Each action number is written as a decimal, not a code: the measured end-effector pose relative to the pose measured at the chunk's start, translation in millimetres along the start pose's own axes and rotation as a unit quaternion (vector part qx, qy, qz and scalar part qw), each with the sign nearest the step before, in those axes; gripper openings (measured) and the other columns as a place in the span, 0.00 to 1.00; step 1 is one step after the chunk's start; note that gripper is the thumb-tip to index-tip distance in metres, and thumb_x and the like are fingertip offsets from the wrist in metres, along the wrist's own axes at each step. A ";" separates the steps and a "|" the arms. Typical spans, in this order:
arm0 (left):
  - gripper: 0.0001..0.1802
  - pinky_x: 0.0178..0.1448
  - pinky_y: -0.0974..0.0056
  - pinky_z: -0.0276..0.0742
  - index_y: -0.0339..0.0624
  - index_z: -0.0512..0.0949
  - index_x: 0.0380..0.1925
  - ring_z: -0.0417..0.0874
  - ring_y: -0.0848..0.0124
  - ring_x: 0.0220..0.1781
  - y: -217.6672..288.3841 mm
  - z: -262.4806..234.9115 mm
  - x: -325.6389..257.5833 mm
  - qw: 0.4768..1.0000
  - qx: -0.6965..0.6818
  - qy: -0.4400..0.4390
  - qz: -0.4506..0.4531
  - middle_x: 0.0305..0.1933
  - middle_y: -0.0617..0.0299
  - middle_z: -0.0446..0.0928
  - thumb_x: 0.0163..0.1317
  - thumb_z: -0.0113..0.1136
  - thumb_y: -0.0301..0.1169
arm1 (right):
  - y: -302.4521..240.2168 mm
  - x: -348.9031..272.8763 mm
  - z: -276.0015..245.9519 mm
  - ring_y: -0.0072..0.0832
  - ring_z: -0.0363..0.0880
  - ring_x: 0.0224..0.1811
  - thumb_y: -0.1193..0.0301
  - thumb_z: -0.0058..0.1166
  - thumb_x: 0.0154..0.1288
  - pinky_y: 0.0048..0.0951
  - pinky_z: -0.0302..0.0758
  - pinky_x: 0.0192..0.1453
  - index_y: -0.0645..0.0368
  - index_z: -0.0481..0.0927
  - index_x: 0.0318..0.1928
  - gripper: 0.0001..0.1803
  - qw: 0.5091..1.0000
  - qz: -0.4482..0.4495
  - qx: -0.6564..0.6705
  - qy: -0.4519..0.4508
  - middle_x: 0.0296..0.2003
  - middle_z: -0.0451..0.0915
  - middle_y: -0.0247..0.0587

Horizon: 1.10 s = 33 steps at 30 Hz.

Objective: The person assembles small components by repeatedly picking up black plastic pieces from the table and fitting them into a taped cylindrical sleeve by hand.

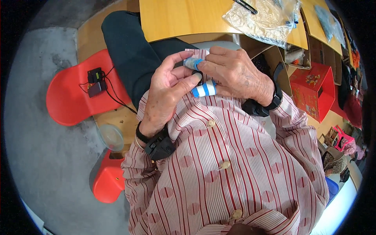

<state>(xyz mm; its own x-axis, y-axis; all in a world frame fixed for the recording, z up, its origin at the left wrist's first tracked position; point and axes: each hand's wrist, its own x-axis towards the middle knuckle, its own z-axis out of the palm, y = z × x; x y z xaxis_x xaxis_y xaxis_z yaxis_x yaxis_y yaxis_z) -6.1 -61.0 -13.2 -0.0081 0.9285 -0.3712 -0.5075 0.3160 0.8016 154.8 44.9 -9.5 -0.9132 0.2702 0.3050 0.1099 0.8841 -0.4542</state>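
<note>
In front of my chest, my left hand (169,84) and my right hand (241,72) meet with curled fingers. A small dark piece (198,75) shows between my left thumb and the fingertips of my right hand, mostly hidden by them. A blue-and-white striped wrap (204,89) encloses what looks like my right thumb. Another pale blue wrap (192,63) sits at the fingertips higher up; which finger it covers I cannot tell. Black straps with dark devices circle both wrists.
Ahead is a yellow wooden table (180,19) with a clear plastic bag (262,23) and a black pen-like tool (246,6). Left stands a red chair (66,94) holding black cabled boxes (96,82), near a clear bowl (111,137). A red box (309,92) is at right.
</note>
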 end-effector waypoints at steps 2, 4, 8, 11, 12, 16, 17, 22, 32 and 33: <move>0.27 0.48 0.71 0.75 0.30 0.61 0.58 0.78 0.75 0.41 -4.9 -2.3 0.9 1.000 -0.001 -0.002 -0.004 0.40 0.55 0.77 0.60 0.56 0.21 | 0.2 -0.5 1.4 0.37 0.77 0.36 0.62 0.61 0.46 0.36 0.76 0.34 0.59 0.75 0.38 0.19 1.000 -0.005 0.025 0.001 0.28 0.76 0.37; 0.27 0.47 0.71 0.75 0.30 0.61 0.58 0.78 0.75 0.41 -3.6 -0.2 -0.5 1.000 -0.007 0.005 -0.006 0.39 0.55 0.77 0.59 0.56 0.21 | 0.0 -0.5 2.1 0.38 0.77 0.36 0.63 0.61 0.46 0.37 0.76 0.35 0.59 0.75 0.38 0.19 0.999 -0.010 0.050 0.002 0.28 0.77 0.38; 0.27 0.47 0.70 0.75 0.30 0.62 0.58 0.78 0.74 0.40 -5.8 -2.5 -0.7 1.000 -0.026 0.007 -0.013 0.39 0.54 0.77 0.59 0.57 0.20 | -1.0 0.3 2.3 0.40 0.77 0.35 0.65 0.62 0.46 0.38 0.75 0.38 0.61 0.74 0.37 0.19 0.996 0.007 0.089 -0.018 0.26 0.77 0.40; 0.27 0.48 0.71 0.75 0.30 0.62 0.58 0.79 0.74 0.41 -9.9 -6.1 -0.5 0.998 -0.050 -0.006 -0.026 0.39 0.54 0.77 0.58 0.57 0.20 | -2.2 -1.3 4.0 0.40 0.77 0.34 0.68 0.61 0.44 0.38 0.75 0.38 0.62 0.74 0.36 0.18 0.995 0.013 0.100 -0.014 0.25 0.77 0.40; 0.27 0.48 0.71 0.75 0.30 0.62 0.58 0.79 0.74 0.41 -9.8 -5.8 -0.7 0.998 -0.050 -0.005 -0.026 0.39 0.54 0.77 0.58 0.57 0.20 | -2.5 -1.7 4.3 0.40 0.77 0.33 0.69 0.61 0.44 0.38 0.75 0.37 0.62 0.74 0.36 0.17 0.995 0.014 0.098 -0.016 0.25 0.77 0.41; 0.27 0.49 0.71 0.75 0.29 0.62 0.58 0.79 0.74 0.42 -6.8 -8.5 -1.2 0.998 -0.048 -0.009 -0.029 0.40 0.54 0.77 0.59 0.57 0.21 | -2.1 -1.3 6.4 0.40 0.76 0.32 0.71 0.60 0.43 0.39 0.74 0.36 0.63 0.74 0.36 0.17 0.995 0.011 0.099 -0.017 0.25 0.76 0.41; 0.27 0.50 0.71 0.74 0.29 0.62 0.58 0.79 0.74 0.42 -5.3 -10.0 -1.7 0.999 -0.027 -0.020 -0.033 0.40 0.54 0.77 0.59 0.57 0.21 | -2.0 -1.6 7.2 0.41 0.76 0.32 0.71 0.60 0.43 0.39 0.74 0.36 0.62 0.74 0.36 0.16 0.994 0.014 0.108 -0.024 0.24 0.76 0.42; 0.28 0.50 0.71 0.74 0.29 0.62 0.58 0.79 0.74 0.42 -0.5 -10.9 -3.2 0.998 -0.030 -0.032 -0.052 0.42 0.54 0.77 0.58 0.58 0.21 | -2.5 -4.9 7.3 0.41 0.76 0.30 0.73 0.61 0.44 0.40 0.73 0.34 0.60 0.75 0.34 0.14 0.990 0.036 0.133 -0.017 0.23 0.75 0.43; 0.31 0.54 0.66 0.76 0.30 0.61 0.60 0.80 0.69 0.46 -6.1 -15.0 -2.2 0.995 -0.082 -0.004 -0.055 0.46 0.53 0.76 0.55 0.58 0.19 | 0.1 -8.0 11.1 0.40 0.76 0.26 0.71 0.65 0.44 0.36 0.71 0.30 0.62 0.78 0.38 0.18 0.974 0.068 0.216 0.004 0.22 0.74 0.42; 0.31 0.54 0.66 0.76 0.30 0.61 0.60 0.80 0.69 0.46 -7.0 -15.7 -2.3 0.995 -0.082 -0.004 -0.055 0.46 0.53 0.76 0.55 0.58 0.19 | -0.3 -7.8 10.8 0.37 0.75 0.24 0.66 0.67 0.44 0.34 0.70 0.28 0.64 0.78 0.36 0.20 0.975 0.064 0.212 0.010 0.21 0.74 0.41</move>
<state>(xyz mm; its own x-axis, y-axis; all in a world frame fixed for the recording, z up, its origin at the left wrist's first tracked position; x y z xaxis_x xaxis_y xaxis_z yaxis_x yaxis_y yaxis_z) -16.2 -68.4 -25.3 0.0612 0.8915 -0.4488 -0.6386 0.3805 0.6689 157.7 38.3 -20.8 -0.8947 0.3790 0.2365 0.0471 0.6064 -0.7938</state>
